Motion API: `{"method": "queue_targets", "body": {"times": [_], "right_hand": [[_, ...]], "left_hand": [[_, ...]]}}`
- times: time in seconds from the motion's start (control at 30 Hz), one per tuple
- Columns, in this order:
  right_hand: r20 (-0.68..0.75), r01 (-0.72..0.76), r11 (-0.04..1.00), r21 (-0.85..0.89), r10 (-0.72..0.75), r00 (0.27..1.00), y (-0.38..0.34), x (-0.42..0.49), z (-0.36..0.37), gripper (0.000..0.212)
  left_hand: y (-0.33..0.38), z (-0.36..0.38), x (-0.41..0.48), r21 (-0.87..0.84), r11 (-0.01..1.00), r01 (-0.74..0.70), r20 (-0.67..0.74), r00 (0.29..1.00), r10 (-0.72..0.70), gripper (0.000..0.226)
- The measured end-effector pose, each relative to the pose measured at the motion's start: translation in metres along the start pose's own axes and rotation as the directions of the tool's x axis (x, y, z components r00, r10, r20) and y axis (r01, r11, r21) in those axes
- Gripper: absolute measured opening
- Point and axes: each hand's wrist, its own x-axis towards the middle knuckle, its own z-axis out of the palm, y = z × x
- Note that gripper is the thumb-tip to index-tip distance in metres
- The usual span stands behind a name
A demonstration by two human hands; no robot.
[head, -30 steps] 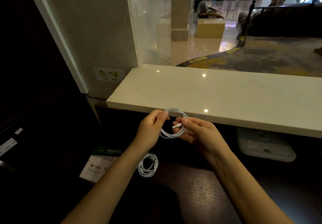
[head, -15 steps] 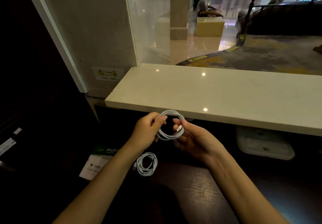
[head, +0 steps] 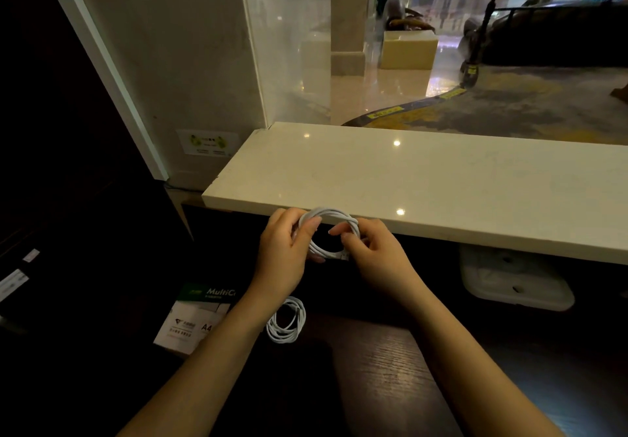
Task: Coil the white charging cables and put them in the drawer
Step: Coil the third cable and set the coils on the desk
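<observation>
**Coiled cable held at the ledge edge**

Your left hand (head: 283, 253) grips the left side of the coiled white cable (head: 334, 232), thumb and fingers closed around the loops. Your right hand (head: 375, 256) pinches the coil's right side, fingers closed on the strands near the connector end. The coil sits in the air just in front of the pale stone ledge (head: 424, 185), at its near edge. A second coiled cable (head: 287, 324) lies on the dark worktop (head: 384, 368) below the ledge, beside a paper pack (head: 193, 317).
</observation>
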Motion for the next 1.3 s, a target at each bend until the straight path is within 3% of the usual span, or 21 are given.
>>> {"method": "queue_targets", "body": {"times": [0.17,0.33,0.43,0.5,0.57,0.7,0.9,1.07,1.17,1.3], "right_hand": [[0.145,-0.13,0.991,-0.015,0.131,0.981,0.005,-0.003,0.003,0.022],[0.325,-0.052,0.998,0.044,0.035,0.945,0.003,-0.005,-0.011,0.018],[0.318,-0.05,0.993,0.111,0.012,0.948,0.007,-0.008,-0.015,0.017],[0.269,-0.098,0.98,0.173,0.049,0.962,0.011,-0.01,-0.012,0.018],[0.21,-0.16,0.958,0.238,0.11,0.971,0.015,-0.01,-0.009,0.019],[0.152,-0.231,0.918,0.321,0.191,0.97,0.016,-0.008,-0.007,0.023],[0.144,-0.292,0.884,0.365,0.256,0.956,0.02,-0.006,-0.006,0.023],[0.243,-0.343,0.857,0.385,0.265,0.933,0.02,-0.009,-0.003,0.019],[0.293,-0.332,0.885,0.328,0.238,0.926,0.019,-0.009,-0.003,0.011],[0.287,-0.276,0.943,0.188,0.216,0.933,0.026,-0.006,-0.008,0.022]], "left_hand": [[-0.009,0.006,-0.001,0.076,0.993,-0.09,0.003,0.996,0.09,0.016],[-0.011,0.004,0.004,0.039,0.999,0.0,0.051,0.999,-0.002,0.018],[-0.009,0.004,0.006,-0.045,0.991,0.127,0.131,0.984,-0.12,0.018],[-0.008,0.004,0.004,-0.211,0.926,0.314,0.259,0.931,-0.257,0.018],[-0.01,0.001,0.002,-0.273,0.869,0.413,0.353,0.883,-0.309,0.02],[-0.01,-0.008,-0.003,-0.343,0.833,0.435,0.402,0.869,-0.288,0.016],[-0.01,-0.02,-0.009,-0.242,0.882,0.405,0.328,0.889,-0.319,0.021],[-0.012,-0.018,-0.011,-0.245,0.872,0.423,0.333,0.882,-0.334,0.01],[-0.011,-0.011,-0.011,-0.265,0.81,0.522,0.437,0.814,-0.382,0.012],[-0.007,-0.004,-0.015,-0.32,0.749,0.58,0.459,0.787,-0.412,0.011]]}}
